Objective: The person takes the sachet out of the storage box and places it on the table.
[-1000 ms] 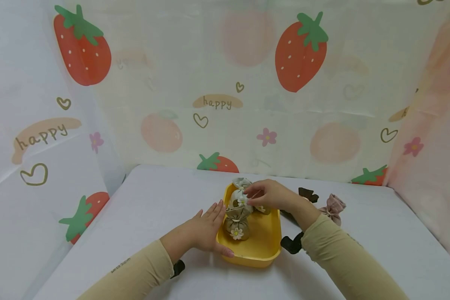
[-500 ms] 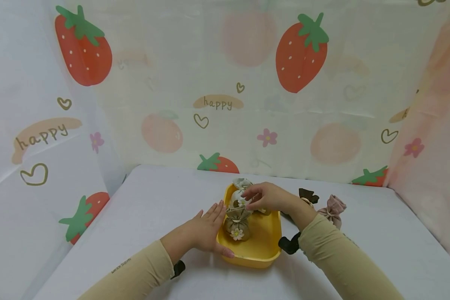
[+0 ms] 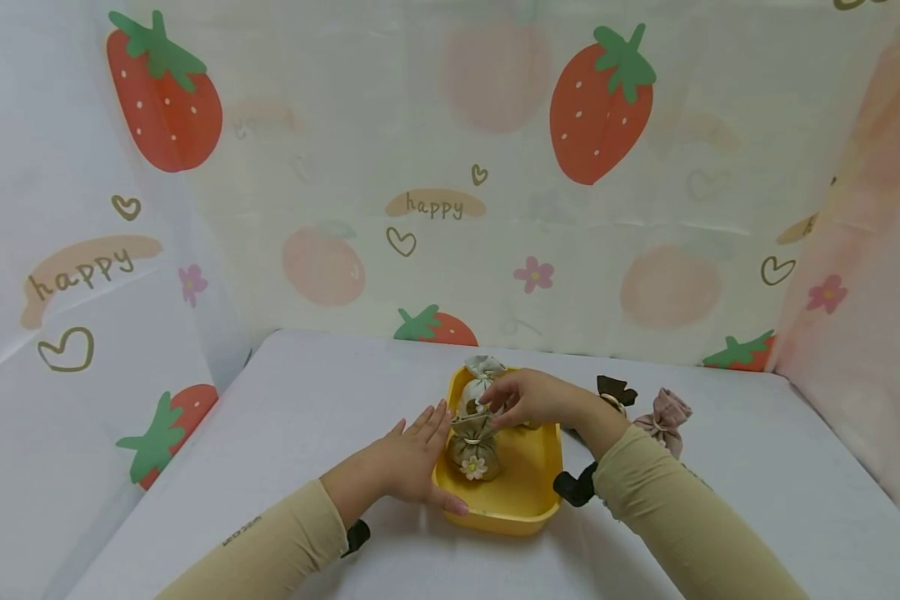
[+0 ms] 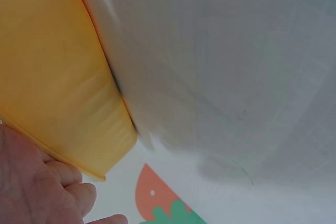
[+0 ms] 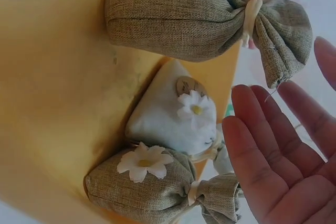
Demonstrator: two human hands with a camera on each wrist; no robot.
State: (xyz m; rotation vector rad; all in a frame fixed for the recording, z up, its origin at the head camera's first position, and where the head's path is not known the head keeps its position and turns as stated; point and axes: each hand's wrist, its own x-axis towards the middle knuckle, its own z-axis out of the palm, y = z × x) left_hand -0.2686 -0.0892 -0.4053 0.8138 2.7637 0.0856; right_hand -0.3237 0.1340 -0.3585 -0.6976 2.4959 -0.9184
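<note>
A yellow plastic tray (image 3: pixel 521 492) holds three small drawstring sachets with white flowers. At its left is a brown sachet (image 3: pixel 473 454), with a white sachet (image 3: pixel 474 392) behind it. Another brown sachet (image 5: pixel 147 187) lies mostly hidden under my right hand in the head view. My left hand (image 3: pixel 412 462) rests along the tray's left rim with straight fingers, the thumb at the front corner. My right hand (image 3: pixel 536 398) hovers over the sachets, fingers loosely bent and apart. In the right wrist view its fingertips are close to the front brown sachet's gathered top, gripping nothing.
Right of the tray, on the white-covered table (image 3: pixel 330 400), lie a dark brown sachet (image 3: pixel 615 392) and a pink sachet (image 3: pixel 667 421), partly behind my right forearm. A strawberry-printed cloth (image 3: pixel 450 167) encloses the back and sides.
My right hand has shifted slightly left and toward me, from over the back sachets to near the front brown sachet's top. My left hand and the tray stay put.
</note>
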